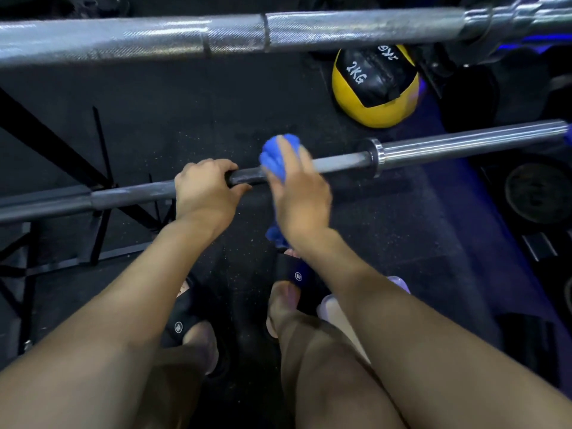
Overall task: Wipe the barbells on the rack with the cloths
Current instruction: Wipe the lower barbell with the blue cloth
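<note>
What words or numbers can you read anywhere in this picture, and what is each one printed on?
"2KG": white print on a black panel of the yellow and black medicine ball on the floor.
"2KG" again, higher on the same ball near its top edge, turned at an angle and partly cut off.
Round white logos on the black sandal straps: too small to read.
Nothing legible on the barbells or the blue cloth.

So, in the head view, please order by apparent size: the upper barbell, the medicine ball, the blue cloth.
1. upper barbell, which spans the whole frame, though it is nearest the camera.
2. medicine ball.
3. blue cloth, partly hidden under the right hand.
</note>
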